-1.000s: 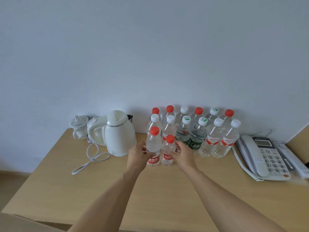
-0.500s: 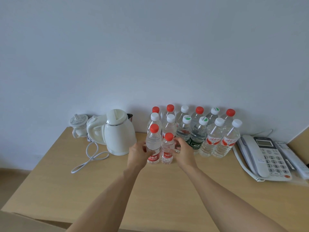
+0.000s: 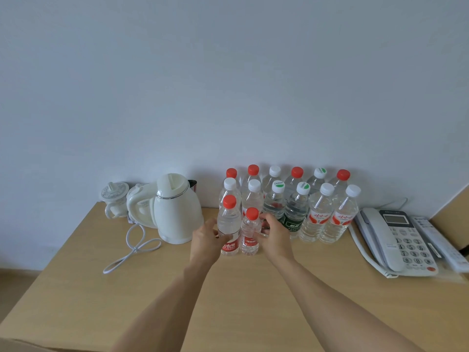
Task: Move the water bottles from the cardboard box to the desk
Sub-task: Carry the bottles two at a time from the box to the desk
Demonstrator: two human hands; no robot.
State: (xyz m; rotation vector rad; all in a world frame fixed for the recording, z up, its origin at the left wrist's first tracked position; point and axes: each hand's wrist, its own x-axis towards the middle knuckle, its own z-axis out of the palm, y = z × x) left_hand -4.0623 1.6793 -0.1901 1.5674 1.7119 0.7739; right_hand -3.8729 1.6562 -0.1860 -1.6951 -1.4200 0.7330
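Two rows of several water bottles (image 3: 295, 199), with red, white and green-marked caps, stand against the wall on the wooden desk (image 3: 76, 288). In front of them stand two more, upright and side by side. My left hand (image 3: 205, 241) grips the taller red-capped bottle (image 3: 229, 222) from its left side. My right hand (image 3: 275, 236) holds the shorter red-capped bottle (image 3: 250, 236) from its right, fingers curled against it. A sliver of what may be the cardboard box (image 3: 17, 346) shows at the bottom left.
A white kettle (image 3: 177, 212) stands just left of the bottles, with a second kettle (image 3: 139, 207), a small white pot (image 3: 114, 199) and a looped white cord (image 3: 134, 247) beside it. A desk phone (image 3: 396, 240) and a remote (image 3: 441, 245) lie at the right.
Both hands stay on the two front bottles, which stand in the same spot. The whole scene sits slightly lower in the view.
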